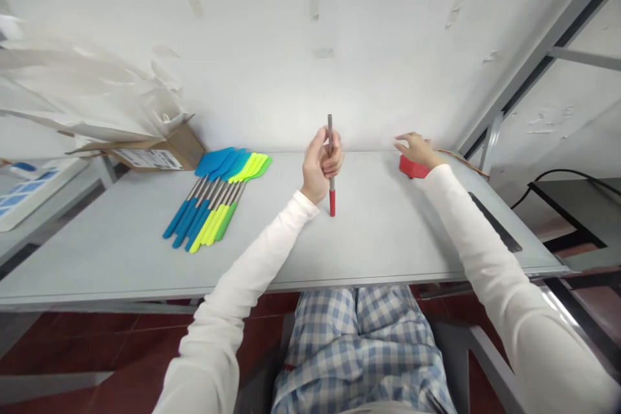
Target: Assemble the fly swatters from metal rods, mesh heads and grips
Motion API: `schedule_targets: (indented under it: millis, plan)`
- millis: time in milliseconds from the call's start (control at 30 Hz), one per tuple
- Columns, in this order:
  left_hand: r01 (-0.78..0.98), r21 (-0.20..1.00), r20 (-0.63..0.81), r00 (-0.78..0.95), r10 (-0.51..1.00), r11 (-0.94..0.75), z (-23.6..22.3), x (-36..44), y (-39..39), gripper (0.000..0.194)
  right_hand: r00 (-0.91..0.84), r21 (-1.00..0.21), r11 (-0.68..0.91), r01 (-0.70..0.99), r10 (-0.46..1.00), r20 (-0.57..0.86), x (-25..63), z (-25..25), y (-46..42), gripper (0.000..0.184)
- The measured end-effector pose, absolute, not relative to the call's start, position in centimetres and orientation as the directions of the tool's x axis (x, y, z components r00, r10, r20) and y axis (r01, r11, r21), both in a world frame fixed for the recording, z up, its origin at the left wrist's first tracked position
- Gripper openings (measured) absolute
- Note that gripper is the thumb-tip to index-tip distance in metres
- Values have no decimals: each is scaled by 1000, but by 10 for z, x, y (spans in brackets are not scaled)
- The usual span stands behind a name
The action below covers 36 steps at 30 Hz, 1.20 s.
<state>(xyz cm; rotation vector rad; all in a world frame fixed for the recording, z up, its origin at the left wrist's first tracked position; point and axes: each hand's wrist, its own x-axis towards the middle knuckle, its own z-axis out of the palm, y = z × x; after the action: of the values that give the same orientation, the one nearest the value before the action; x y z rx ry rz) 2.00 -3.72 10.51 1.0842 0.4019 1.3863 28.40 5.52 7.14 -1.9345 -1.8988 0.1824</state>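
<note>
While our left hand (321, 165) gripped the red-handled shaft (332, 202) upright over the desk (378, 226), our right hand (418, 149), fingers spread, was at the red piece (412, 168) to the right, contact unclear; we judged a steady, vertical hold advisable.

One cardboard box (187, 145). Right of box: several blue spatulas (220, 162) and yellow spatulas (208, 226), overlapping, exact counts unclear; one green spatula (226, 221), one red-handled rod (332, 202), one red piece (412, 167).

A red-handled rod (332, 185) is upright, left of a red piece (412, 168).
</note>
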Motion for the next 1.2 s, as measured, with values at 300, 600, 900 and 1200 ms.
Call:
schedule_targets:
  millis: [300,600,900,1200]
  plan:
    - [-364,824,533,242,811,-434,64,29,-38,40,-338,-843,523,127,822,459,134,140,-52,69]
    - [-118,924,382,304,873,-364,7,22,-40,51,-296,-853,513,-99,803,517,119,137,-35,37]
    - [-188,941,315,188,930,-281,-4,29,-34,55,-325,-843,531,84,815,480,113,92,-34,37]
    - [-201,917,384,221,897,-343,1,31,-42,55,-346,-920,393,-14,861,373,132,87,-31,45]
